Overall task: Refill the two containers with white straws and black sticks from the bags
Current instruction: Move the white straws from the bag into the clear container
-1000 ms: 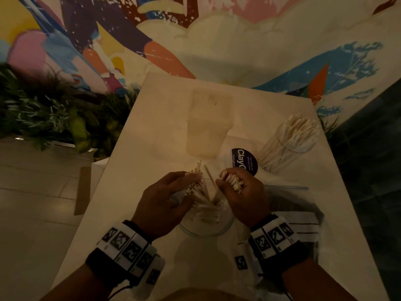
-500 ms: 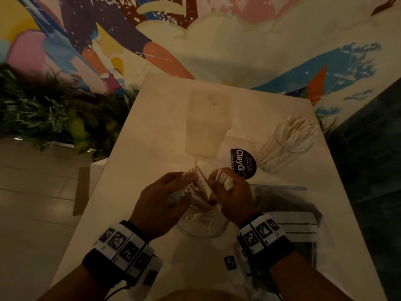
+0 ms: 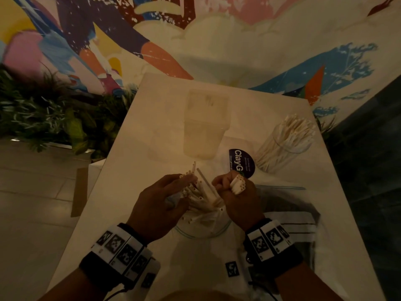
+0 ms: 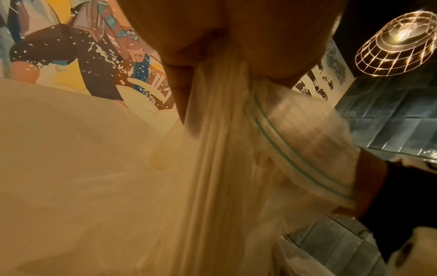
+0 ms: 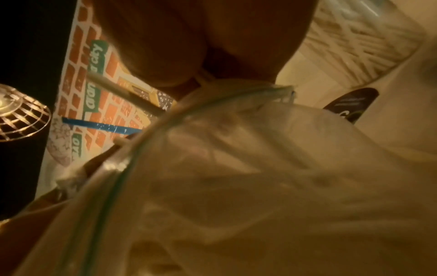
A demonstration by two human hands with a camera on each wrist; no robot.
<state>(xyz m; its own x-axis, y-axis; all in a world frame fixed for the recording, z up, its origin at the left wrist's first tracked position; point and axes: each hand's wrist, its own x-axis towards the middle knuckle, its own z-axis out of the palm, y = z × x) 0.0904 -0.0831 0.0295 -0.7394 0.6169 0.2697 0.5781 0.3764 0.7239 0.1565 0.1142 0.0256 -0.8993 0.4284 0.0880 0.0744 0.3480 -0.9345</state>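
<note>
The right hand (image 3: pixel 235 193) had drawn a small bundle of white straws (image 3: pixel 238 184) a little higher out of the bag (image 3: pixel 202 230) than a moment before, fingers curled tight round them, their open ends pointing up toward me; one loose straw (image 3: pixel 205 183) had tipped over and leaned between the two hands; the left hand (image 3: pixel 160 203) had hardly shifted, gripping the neck of the bag and the rest of the straws standing in it (the wrist view showed the plastic and straws bunched in its fist, though blurred). The far-right round container (image 3: pixel 286 146) stood on the table (image 3: pixel 138 148) already crowded with white straws, well apart from the hands; the square container (image 3: pixel 206 124) at the far middle looked nearly empty, though it was too dim to say what lay in it; a second bag (image 3: pixel 288 205) with dark contents lay flat to the right of the hands. I judged that the handful was nearly free of the bag and would next go to the round container, with the black sticks not yet begun.
</note>
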